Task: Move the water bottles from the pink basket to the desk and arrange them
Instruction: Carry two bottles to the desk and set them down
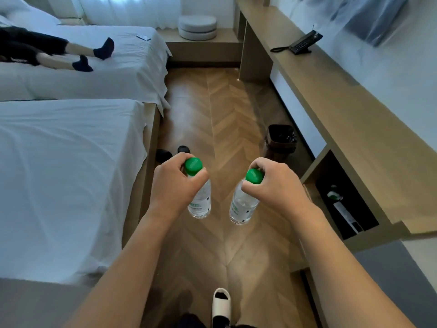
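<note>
While both arms reach forward over the herringbone wood floor (227, 110), two white beds fill the left side: near bed (61, 176) and far bed (99, 67), the far one with a person's legs in dark socks (104, 49) lying on it. Long wooden desk (350, 107) runs along the right wall, well apart from the hands. On its far end sits a black telephone (303, 42). Open cubby under the desk holds dark items, too dim to identify. Round white stool (197, 27) at the far end by the curtain. Dark waste bin (281, 142) on the floor just beside the desk. White slipper (221, 304) at bottom centre.

Left hand (172, 183) grips the left water bottle (201, 202) near its neck, fingers and thumb curled round just under the green cap. Right hand (276, 183) grips the right water bottle (242, 204) the same way, fingers wrapped at the cap. Both bottles hang roughly upright in the air above the floor, near each other but not touching, clear bodies with labels, not on the desk. Pink basket not in view.
</note>
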Demonstrator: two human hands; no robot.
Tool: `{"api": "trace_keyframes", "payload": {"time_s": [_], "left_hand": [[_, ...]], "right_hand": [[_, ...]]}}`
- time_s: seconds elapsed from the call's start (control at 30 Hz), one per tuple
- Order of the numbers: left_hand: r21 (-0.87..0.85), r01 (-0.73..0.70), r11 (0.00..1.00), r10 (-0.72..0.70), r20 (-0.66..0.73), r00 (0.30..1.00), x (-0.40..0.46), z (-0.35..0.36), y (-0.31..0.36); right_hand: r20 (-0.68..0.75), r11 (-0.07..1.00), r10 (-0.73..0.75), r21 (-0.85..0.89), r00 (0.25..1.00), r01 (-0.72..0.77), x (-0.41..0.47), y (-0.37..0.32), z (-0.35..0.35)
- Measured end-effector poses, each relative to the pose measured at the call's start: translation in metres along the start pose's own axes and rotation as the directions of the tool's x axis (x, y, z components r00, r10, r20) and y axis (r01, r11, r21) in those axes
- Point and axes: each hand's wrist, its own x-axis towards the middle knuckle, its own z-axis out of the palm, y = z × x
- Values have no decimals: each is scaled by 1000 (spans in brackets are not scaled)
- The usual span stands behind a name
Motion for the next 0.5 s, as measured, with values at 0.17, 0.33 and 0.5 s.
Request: {"api": "trace_keyframes", "payload": {"time_s": [0.17, 0.33, 0.5], "left_hand": [[11, -25, 1000, 25, -18, 1000, 83, 22, -8], [12, -55, 998, 55, -4, 999, 166, 45, -26], [-17, -90, 996, 91, 62, 994, 265, 70, -44]], "right_hand": [[-4, 1000, 12, 7, 1000, -12, 79, 1, 0], [-19, 999, 42, 32, 999, -41, 155, 4, 4], [-30, 994, 106, -2, 994, -106, 249, 3, 12]]}}
